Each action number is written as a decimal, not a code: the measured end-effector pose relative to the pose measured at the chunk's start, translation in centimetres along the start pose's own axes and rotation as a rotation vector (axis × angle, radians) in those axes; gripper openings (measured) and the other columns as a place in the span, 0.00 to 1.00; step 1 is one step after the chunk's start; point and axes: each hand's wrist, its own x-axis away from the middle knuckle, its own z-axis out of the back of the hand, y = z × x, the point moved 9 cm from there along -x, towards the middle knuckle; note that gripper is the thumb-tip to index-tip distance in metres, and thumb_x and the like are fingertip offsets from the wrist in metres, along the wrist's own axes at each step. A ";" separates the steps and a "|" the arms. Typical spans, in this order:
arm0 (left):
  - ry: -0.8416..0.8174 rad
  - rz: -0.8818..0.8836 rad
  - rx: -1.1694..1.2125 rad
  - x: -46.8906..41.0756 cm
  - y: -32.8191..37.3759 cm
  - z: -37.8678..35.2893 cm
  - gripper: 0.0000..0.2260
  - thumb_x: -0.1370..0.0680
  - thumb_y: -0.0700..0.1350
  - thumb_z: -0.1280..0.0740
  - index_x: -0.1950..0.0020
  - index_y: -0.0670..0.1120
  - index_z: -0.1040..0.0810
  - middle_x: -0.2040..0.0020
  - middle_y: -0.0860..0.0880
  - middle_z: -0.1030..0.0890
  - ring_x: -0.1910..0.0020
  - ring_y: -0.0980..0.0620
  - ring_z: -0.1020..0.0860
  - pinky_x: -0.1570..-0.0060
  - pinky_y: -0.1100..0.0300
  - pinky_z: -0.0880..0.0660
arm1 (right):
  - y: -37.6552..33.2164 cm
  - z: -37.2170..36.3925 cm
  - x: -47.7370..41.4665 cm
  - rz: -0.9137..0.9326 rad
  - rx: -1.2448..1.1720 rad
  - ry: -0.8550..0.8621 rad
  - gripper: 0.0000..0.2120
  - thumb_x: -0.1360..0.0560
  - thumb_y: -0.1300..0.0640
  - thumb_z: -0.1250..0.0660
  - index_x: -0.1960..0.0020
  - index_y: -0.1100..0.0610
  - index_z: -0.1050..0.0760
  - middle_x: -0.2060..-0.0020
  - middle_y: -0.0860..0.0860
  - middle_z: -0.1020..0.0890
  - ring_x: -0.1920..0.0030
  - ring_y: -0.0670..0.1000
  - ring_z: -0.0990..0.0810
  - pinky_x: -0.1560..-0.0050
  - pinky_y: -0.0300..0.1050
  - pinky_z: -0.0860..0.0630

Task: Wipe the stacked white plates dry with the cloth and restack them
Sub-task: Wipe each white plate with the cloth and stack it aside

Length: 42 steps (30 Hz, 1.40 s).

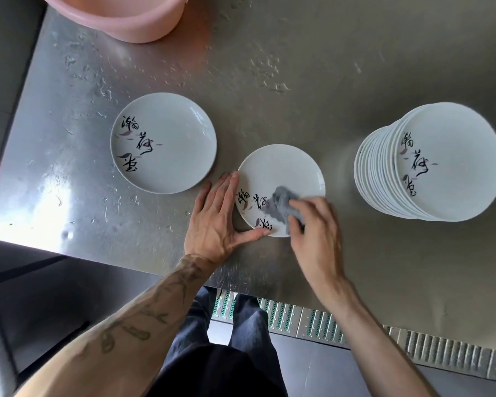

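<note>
A white plate [284,170] with black brush lettering lies flat near the front edge of the steel table. My left hand [216,216] rests against its left rim with straight fingers, the thumb along the near rim. My right hand [312,233] grips a grey cloth [278,206] and presses it onto the plate's near part. Another single plate [169,144] of the same kind lies to the left. A tall stack of several plates [435,164] stands at the right.
A pink plastic basin [121,15] stands at the table's back left. Water drops cover the steel table [269,67]. The table's front edge runs just below my hands, with a floor drain grate [327,322] beneath.
</note>
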 end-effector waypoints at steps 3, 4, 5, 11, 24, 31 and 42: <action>0.012 -0.021 -0.006 0.0 -0.1 -0.1 0.56 0.31 0.79 0.34 0.18 0.41 0.41 0.21 0.45 0.32 0.19 0.50 0.38 0.21 0.46 0.42 | -0.3 -0.9 1.0 -0.030 -0.080 -0.044 0.13 0.27 0.65 0.26 0.43 0.58 0.16 0.48 0.52 0.19 0.48 0.57 0.20 0.43 0.49 0.23; 0.009 -0.022 -0.009 0.1 -0.1 -0.2 0.56 0.32 0.79 0.35 0.17 0.41 0.41 0.21 0.45 0.33 0.19 0.51 0.38 0.20 0.46 0.43 | -0.3 -1.2 0.5 -0.053 -0.113 -0.056 0.14 0.27 0.65 0.25 0.43 0.58 0.15 0.49 0.52 0.19 0.48 0.56 0.20 0.42 0.47 0.23; 0.008 -0.021 -0.012 0.1 -0.1 -0.3 0.56 0.32 0.80 0.35 0.17 0.41 0.41 0.20 0.45 0.33 0.19 0.51 0.39 0.21 0.45 0.42 | -0.6 -1.5 -0.1 -0.074 -0.150 -0.070 0.14 0.28 0.64 0.25 0.42 0.57 0.15 0.49 0.51 0.19 0.47 0.55 0.20 0.42 0.45 0.24; 0.046 -0.050 -0.020 0.1 0.0 -0.2 0.52 0.29 0.76 0.33 0.19 0.40 0.38 0.20 0.45 0.33 0.20 0.49 0.36 0.23 0.43 0.39 | -4.3 -4.3 -2.4 -0.013 -0.246 -0.203 0.16 0.26 0.62 0.26 0.39 0.54 0.16 0.47 0.48 0.20 0.44 0.51 0.22 0.40 0.39 0.27; 0.005 -0.025 -0.028 0.1 0.0 0.0 0.54 0.30 0.79 0.38 0.18 0.40 0.41 0.21 0.44 0.32 0.20 0.48 0.36 0.20 0.47 0.44 | 0.0 -1.5 -0.7 -0.098 -0.149 -0.077 0.16 0.28 0.64 0.24 0.42 0.56 0.15 0.49 0.50 0.19 0.47 0.54 0.20 0.43 0.41 0.25; 0.016 -0.034 -0.046 0.1 0.0 -0.1 0.55 0.30 0.79 0.37 0.18 0.40 0.40 0.21 0.44 0.32 0.20 0.49 0.36 0.21 0.47 0.43 | -0.8 -2.5 0.3 -0.117 -0.219 -0.091 0.16 0.27 0.63 0.24 0.40 0.54 0.16 0.48 0.48 0.18 0.46 0.52 0.21 0.41 0.41 0.25; 0.017 -0.032 -0.042 0.0 0.0 -0.2 0.54 0.30 0.79 0.37 0.18 0.41 0.41 0.21 0.45 0.32 0.20 0.50 0.37 0.20 0.51 0.46 | 0.1 -1.7 0.3 -0.100 -0.169 -0.067 0.16 0.28 0.63 0.23 0.41 0.54 0.16 0.48 0.48 0.18 0.48 0.51 0.21 0.43 0.39 0.26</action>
